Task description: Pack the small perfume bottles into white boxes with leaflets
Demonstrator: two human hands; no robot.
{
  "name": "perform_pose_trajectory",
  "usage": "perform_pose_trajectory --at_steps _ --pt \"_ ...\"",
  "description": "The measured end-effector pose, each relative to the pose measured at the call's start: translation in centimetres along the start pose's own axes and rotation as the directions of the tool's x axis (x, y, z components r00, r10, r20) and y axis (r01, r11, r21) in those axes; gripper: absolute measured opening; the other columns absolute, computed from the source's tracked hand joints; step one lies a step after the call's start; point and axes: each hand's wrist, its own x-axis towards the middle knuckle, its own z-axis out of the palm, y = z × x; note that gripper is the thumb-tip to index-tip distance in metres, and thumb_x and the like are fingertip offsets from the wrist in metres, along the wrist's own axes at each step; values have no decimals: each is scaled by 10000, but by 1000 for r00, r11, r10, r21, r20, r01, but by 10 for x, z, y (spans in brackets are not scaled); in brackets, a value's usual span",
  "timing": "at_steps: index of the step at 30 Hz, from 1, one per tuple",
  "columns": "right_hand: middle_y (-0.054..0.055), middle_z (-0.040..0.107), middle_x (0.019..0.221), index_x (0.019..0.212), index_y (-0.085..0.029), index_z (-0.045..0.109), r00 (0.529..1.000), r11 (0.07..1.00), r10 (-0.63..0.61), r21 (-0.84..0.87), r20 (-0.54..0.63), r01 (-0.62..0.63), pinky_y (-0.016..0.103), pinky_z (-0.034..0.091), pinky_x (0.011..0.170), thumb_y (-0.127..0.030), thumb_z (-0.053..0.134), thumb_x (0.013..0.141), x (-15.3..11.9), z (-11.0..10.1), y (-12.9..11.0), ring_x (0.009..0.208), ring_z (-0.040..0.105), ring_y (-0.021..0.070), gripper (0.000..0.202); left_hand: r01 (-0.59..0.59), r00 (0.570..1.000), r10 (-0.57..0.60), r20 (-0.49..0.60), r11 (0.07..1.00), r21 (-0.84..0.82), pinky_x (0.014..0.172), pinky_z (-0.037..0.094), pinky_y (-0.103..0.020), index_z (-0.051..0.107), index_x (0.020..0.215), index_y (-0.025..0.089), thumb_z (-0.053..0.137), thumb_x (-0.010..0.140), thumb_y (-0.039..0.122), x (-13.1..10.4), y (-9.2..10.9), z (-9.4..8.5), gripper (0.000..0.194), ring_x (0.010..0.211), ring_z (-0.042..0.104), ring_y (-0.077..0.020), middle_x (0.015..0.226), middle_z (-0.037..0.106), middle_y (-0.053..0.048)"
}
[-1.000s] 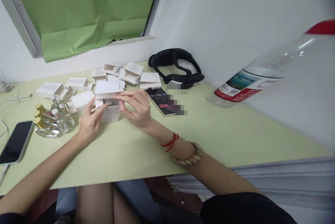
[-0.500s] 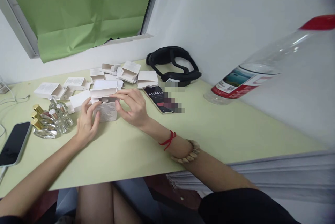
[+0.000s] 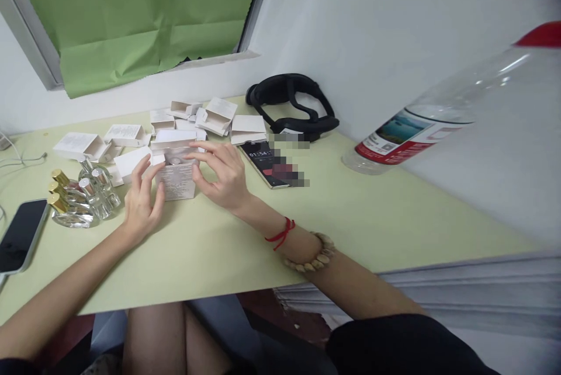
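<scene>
Currently, the left hand [image 3: 143, 202] and right hand [image 3: 223, 178] touch one open box [image 3: 177, 182], each grip apart. Six bottles [image 3: 98, 202] stand left, between two phones [image 3: 21, 235].

White digits reading "01:54:" stand on the phone screen [image 3: 265, 165], just right of the right grip [image 3: 223, 176]; the following digits are pixelated. Other print is illegible.

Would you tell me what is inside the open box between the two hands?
A round, pale top shows in the opening of the white box; its front wall hides whatever is below.
</scene>
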Motion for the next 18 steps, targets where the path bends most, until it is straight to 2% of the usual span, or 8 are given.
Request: perform_pose_trajectory --at_steps 4,8,12,18 --pt "64 677 1129 1137 -241 643 998 999 40 15 52 -40 391 455 837 -221 465 911 0 0 1 982 620 232 288 -29 999 30 28 999 -34 969 529 -387 343 1410 220 372 982 324 -2 1 -1 441 1360 405 -247 1462 379 -147" --pt "68 684 1077 1108 -234 642 999 996 39 79 30 -42 357 487 762 -197 467 913 2 -1 0 895 635 207 265 -52 998 53 43 998 -31 1003 497 -401 313 1439 229 380 979 341 -1 0 -1 478 1390 368 -265 1512 313 -155" --pt "68 671 1017 1065 -234 654 997 982 76 172 18 -78 346 515 719 -192 466 915 3 -2 0 808 620 187 244 -22 997 26 66 998 -59 1043 452 -460 342 1401 241 380 978 388 0 -2 0 450 1401 350 -279 1531 273 -161" --pt "67 668 1004 1033 -241 690 999 990 -4 142 54 -4 353 529 749 -184 476 903 2 -3 1 907 637 205 257 -26 996 41 81 984 -178 1005 477 -422 394 1292 218 368 982 400 2 -10 3 361 1230 507 -223 1269 519 -130"
